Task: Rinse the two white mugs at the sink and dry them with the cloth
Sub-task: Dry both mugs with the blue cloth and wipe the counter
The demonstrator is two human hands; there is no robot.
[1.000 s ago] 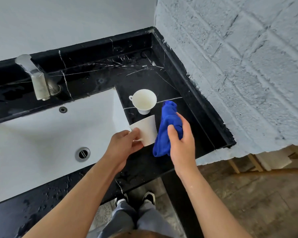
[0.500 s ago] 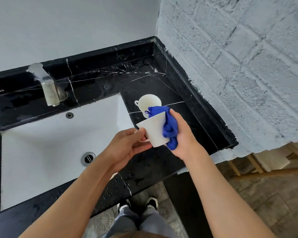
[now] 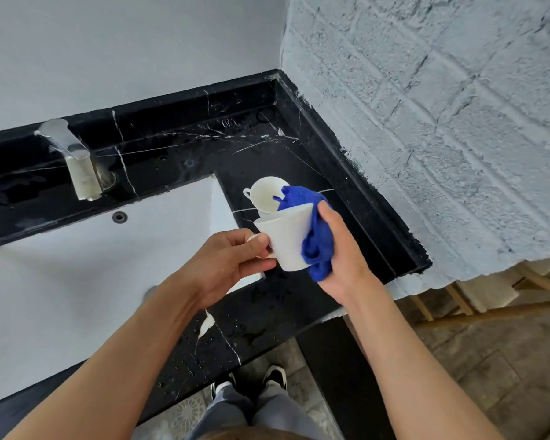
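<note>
Bare forearms, grey trousers (image 3: 261, 411) and black shoes (image 3: 275, 377) (white at the toes).

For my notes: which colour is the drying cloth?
Bright blue cloth, plain, seen best in the head view.

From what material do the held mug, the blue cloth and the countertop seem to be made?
Held mug: probably glazed ceramic; smooth, plain white, thin rim.
Blue cloth: likely microfibre; soft, fuzzy folds.
Countertop: looks like polished black marble or an imitation; white veins, glossy, with water drops.
</note>
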